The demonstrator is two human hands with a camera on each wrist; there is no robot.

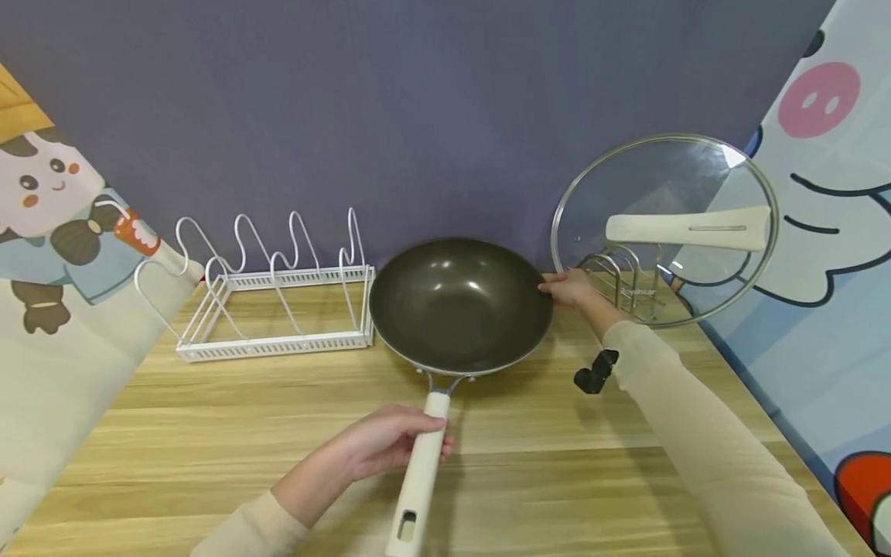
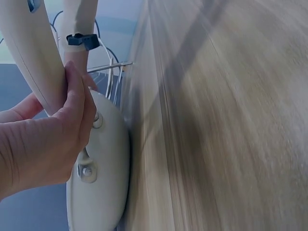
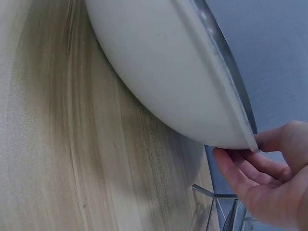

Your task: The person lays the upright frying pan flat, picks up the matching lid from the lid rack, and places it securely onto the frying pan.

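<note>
A wok (image 1: 461,305) with a dark inside and a cream outside sits mid-table, its cream handle (image 1: 421,472) toward me. My left hand (image 1: 386,441) grips that handle near the pan end, thumb on top and fingers beneath. In the left wrist view the handle (image 2: 36,57) passes through the left hand (image 2: 53,134), with the riveted bracket below. My right hand (image 1: 574,290) pinches the wok's right rim. Seen from the right wrist, the thumb is at the rim and the fingers of the right hand (image 3: 269,178) lie under the cream wall (image 3: 168,72).
A white wire rack (image 1: 274,344) stands left of the wok, close to its rim. At the right, a glass lid (image 1: 668,178) with a cream handle bar stands upright in a small metal wire holder (image 1: 636,282), near my right wrist. A grey-blue panel (image 1: 445,116) rises behind the table.
</note>
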